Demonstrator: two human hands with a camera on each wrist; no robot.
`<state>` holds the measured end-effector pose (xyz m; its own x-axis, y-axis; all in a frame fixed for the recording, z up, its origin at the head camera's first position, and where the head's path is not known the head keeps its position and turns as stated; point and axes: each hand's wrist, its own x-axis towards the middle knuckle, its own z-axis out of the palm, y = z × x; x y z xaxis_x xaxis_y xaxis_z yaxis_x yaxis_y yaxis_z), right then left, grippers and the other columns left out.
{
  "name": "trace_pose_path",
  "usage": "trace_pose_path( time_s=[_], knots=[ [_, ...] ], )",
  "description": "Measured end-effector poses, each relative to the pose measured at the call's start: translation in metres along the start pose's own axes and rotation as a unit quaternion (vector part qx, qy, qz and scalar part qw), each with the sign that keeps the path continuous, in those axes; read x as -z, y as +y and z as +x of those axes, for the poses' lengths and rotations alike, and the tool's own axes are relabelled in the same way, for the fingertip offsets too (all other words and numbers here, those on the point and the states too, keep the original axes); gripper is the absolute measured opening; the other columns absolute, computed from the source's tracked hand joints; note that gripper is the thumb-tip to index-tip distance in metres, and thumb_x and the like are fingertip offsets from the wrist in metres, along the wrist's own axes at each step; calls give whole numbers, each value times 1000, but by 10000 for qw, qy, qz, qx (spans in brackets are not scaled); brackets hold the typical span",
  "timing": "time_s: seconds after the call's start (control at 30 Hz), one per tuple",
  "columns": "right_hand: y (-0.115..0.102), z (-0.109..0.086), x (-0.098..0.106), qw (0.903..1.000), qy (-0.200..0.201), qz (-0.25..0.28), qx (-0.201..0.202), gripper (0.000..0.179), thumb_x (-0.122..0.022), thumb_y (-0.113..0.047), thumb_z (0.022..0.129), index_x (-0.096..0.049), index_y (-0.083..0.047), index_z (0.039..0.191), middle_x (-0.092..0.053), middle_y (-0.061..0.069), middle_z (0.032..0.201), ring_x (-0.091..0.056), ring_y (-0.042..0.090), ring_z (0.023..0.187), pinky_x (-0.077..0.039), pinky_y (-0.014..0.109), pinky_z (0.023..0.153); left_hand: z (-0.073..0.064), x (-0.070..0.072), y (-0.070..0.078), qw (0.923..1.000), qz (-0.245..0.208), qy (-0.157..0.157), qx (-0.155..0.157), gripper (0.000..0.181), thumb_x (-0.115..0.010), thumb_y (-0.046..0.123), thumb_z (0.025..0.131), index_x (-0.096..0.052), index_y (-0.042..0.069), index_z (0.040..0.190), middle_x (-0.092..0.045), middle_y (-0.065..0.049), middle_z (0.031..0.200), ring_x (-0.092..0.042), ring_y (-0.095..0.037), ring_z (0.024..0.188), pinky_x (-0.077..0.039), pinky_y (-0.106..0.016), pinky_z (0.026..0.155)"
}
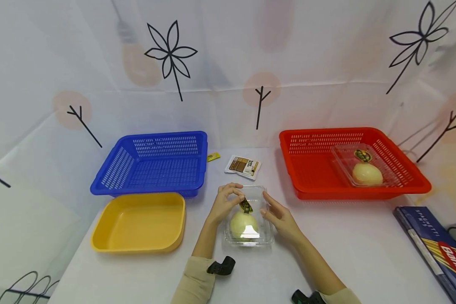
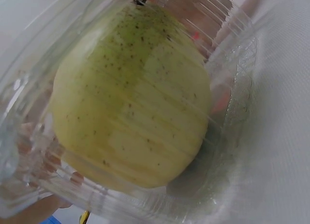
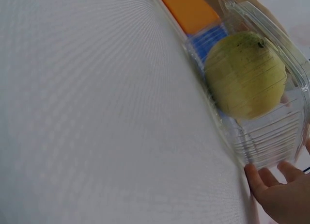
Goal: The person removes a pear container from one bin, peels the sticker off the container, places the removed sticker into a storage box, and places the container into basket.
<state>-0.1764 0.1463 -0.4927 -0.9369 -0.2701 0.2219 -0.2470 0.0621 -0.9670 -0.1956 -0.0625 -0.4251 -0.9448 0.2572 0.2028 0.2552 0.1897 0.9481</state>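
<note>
A clear plastic clamshell box [image 1: 267,236] stands on the table before me, its lid down. Inside lies one round, speckled, pale green fruit [image 2: 131,98] with a short dark stem, like an apple or pear. My left hand [image 1: 227,203] reaches over the box's far left part. Its thumb and forefinger pinch the edge of a black and yellow sticker [image 1: 246,207] at the lid; whether the sticker adheres there I cannot tell. My right hand [image 1: 283,220] rests against the box's right side with fairly straight fingers. Its fingertips [image 3: 249,168] touch the box's edge in the right wrist view.
A red basket [image 1: 300,190] at the right holds a similar box [image 1: 342,158] with fruit and a round sticker. Left are a blue basket [image 1: 152,169] and a yellow tray [image 1: 137,223]. A small packet [image 1: 244,167] lies behind; a spaghetti box [image 1: 437,249] lies far right.
</note>
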Motion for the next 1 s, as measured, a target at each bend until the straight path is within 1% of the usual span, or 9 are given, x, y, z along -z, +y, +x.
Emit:
trace_pose_path(
  time_s=[0.17, 0.27, 0.47, 0.53, 0.67, 0.77, 1.0],
  knots=[
    [0, -1, -1, 10000, 9, 31, -55, 58, -57, -3, 91, -32, 4, 143, -28, 23, 149, -23, 39, 137, -28, 14, 100, -1, -1, -1, 10000, -55, 64, 32, 11, -62, -2, 84, -63, -12, 86, -56, -25, 120, -33, -37, 122, -21, -54, 104],
    [0, -1, -1, 10000, 4, 51, -83, 58, -57, -3, 91, -32, 4, 143, -27, 22, 149, -23, 39, 137, -28, 16, 101, -1, -1, -1, 9999, -78, 76, 20, 11, -61, -2, 84, -62, -13, 86, -56, -26, 120, -33, -37, 122, -20, -54, 105],
    [0, -2, -1, 10000, 8, 34, -80, 58, -57, -3, 91, -32, 3, 143, -27, 22, 150, -23, 38, 137, -25, 37, 106, -1, 0, -3, 9999, -125, 33, 9, 12, -60, -2, 85, -59, -14, 87, -55, -27, 121, -33, -37, 123, -20, -53, 106],
    [0, -2, -1, 10000, 12, 23, -85, 58, -57, -4, 92, -32, 3, 143, -27, 22, 150, -23, 38, 137, -24, 41, 105, 0, 0, -4, 9999, -146, 17, 0, 12, -60, -2, 85, -59, -14, 87, -55, -27, 121, -33, -37, 122, -20, -53, 106],
    [0, -1, 0, 10000, 0, 20, -93, 58, -57, -4, 92, -32, 2, 144, -27, 21, 150, -24, 39, 137, -23, 42, 105, 0, 1, -4, 9997, -228, 21, -37, 11, -59, -3, 85, -58, -14, 86, -55, -27, 120, -34, -36, 121, -21, -50, 105],
    [-1, -1, 0, 10000, 3, 8, -91, 58, -57, -4, 92, -32, 2, 144, -27, 21, 150, -24, 39, 137, -23, 43, 106, 0, 1, -3, 9996, -286, 41, -65, 11, -59, -4, 86, -57, -14, 86, -56, -28, 119, -34, -37, 121, -21, -51, 105],
    [0, -1, 0, 9999, 21, -81, -101, 58, -57, -5, 92, -33, 2, 144, -28, 20, 149, -24, 38, 138, -23, 43, 106, -1, 2, -3, 9993, -370, 49, -38, 10, -57, -5, 87, -56, -15, 85, -55, -30, 119, -28, -43, 130, -14, -57, 109]
  ],
)
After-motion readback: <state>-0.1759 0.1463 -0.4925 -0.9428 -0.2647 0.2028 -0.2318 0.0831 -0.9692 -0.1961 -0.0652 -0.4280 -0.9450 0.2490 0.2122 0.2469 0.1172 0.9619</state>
